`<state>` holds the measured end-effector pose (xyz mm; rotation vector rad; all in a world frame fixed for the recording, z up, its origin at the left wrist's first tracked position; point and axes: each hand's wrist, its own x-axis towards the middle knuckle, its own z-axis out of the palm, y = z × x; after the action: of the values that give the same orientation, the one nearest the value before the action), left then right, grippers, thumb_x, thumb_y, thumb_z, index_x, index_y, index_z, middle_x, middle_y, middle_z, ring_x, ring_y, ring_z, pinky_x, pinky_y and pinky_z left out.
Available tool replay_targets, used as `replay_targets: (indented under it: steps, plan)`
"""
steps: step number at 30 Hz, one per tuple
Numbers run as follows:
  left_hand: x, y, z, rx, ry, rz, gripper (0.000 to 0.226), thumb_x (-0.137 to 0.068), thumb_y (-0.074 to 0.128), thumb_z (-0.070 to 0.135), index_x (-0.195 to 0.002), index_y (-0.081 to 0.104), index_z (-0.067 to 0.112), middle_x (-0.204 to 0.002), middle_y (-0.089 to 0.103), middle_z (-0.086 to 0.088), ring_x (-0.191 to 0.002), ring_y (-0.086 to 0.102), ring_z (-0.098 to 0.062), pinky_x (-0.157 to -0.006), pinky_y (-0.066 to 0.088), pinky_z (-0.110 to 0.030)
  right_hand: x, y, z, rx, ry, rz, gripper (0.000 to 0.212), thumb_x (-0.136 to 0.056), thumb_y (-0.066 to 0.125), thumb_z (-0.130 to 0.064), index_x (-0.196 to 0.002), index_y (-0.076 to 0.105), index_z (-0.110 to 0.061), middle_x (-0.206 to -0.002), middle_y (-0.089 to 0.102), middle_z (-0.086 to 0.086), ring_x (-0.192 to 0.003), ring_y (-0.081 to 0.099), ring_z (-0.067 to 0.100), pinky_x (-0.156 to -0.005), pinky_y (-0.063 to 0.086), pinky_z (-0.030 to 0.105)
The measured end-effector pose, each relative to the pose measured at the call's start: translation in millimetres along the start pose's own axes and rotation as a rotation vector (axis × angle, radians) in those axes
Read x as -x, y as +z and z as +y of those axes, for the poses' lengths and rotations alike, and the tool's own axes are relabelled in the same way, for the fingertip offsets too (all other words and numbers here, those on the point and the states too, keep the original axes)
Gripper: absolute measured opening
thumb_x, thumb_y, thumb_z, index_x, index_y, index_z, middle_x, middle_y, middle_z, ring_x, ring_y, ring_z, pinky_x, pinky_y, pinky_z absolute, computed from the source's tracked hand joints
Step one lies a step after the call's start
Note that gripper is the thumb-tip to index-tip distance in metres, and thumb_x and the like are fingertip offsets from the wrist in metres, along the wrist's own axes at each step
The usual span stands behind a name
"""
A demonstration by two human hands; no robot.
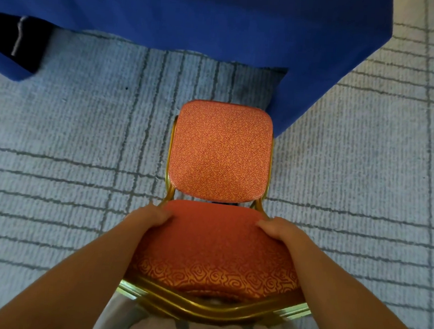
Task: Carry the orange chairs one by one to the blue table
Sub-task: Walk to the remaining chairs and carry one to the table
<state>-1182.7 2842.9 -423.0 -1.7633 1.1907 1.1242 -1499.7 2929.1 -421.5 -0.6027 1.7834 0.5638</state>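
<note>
Fingers (162, 215): left hand (151, 220) and right hand (281, 232) wrapped round orange patterned gold-framed chair (220, 152)
Progress: already at blue-clothed table (219, 19), top of frame, other chairs unseen

Patterned woven cloth on the orange chair (220, 152), glossy gold metal frame (209, 309), ribbed carpet (59, 142)

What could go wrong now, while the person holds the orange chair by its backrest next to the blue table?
1. The seat of the orange chair nearly meets the hanging cloth corner of the blue table; pushing further may catch and drag the cloth.
2. The left hand and right hand hold only the sides of the backrest; with so high a grip, the chair may tilt or swing when lifted.
</note>
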Motion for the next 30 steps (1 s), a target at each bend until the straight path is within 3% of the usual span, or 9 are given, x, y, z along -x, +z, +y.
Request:
replay_targets:
  steps: [5, 15, 21, 27, 30]
  plan:
    - [2, -7, -1, 0.029, -0.029, -0.132, 0.087, -0.09, 0.035, 0.069, -0.148, 0.028, 0.004, -0.153, 0.03, -0.02, -0.137, 0.033, -0.037, -0.111, 0.027, -0.047, -7, 0, 9, -0.142, 0.037, -0.058, 0.091, -0.086, 0.052, -0.067, -0.153, 0.026, -0.01, -0.153, 0.035, 0.017, -0.133, 0.044, 0.035, -0.104, 0.038, 0.04]
    - [12, -27, 3, 0.018, 0.001, -0.163, 0.08, -0.094, 0.032, 0.063, -0.149, 0.027, 0.005, -0.153, 0.03, -0.019, -0.136, 0.036, -0.034, -0.109, 0.029, -0.044, 12, -9, 2, -0.152, 0.052, -0.091, 0.078, -0.093, 0.042, -0.065, -0.148, 0.038, -0.009, -0.147, 0.044, 0.018, -0.128, 0.05, 0.034, -0.103, 0.039, 0.04]
    - [22, -57, 4, -0.054, -0.003, -0.22, 0.08, -0.093, 0.034, 0.064, -0.148, 0.029, 0.006, -0.152, 0.033, -0.017, -0.135, 0.038, -0.033, -0.112, 0.03, -0.043, 28, -22, -9, -0.144, 0.05, -0.223, 0.074, -0.095, 0.031, -0.067, -0.143, 0.047, -0.014, -0.137, 0.054, 0.015, -0.119, 0.057, 0.031, -0.099, 0.044, 0.037]
    - [28, -91, 8, -0.111, 0.033, -0.146, 0.084, -0.091, 0.035, 0.068, -0.15, 0.028, 0.008, -0.155, 0.028, -0.014, -0.138, 0.034, -0.031, -0.112, 0.029, -0.041, 41, -50, -33, -0.151, 0.016, -0.206, 0.067, -0.097, 0.031, -0.062, -0.14, 0.05, -0.015, -0.133, 0.057, 0.015, -0.111, 0.06, 0.027, -0.102, 0.045, 0.037]
    - [26, -113, 19, -0.097, 0.043, -0.151, 0.08, -0.093, 0.034, 0.065, -0.148, 0.032, 0.007, -0.152, 0.034, -0.015, -0.135, 0.04, -0.03, -0.112, 0.031, -0.041, 40, -71, -50, -0.142, 0.011, -0.195, 0.068, -0.097, 0.031, -0.062, -0.141, 0.049, -0.013, -0.135, 0.056, 0.015, -0.117, 0.058, 0.028, -0.106, 0.043, 0.039]
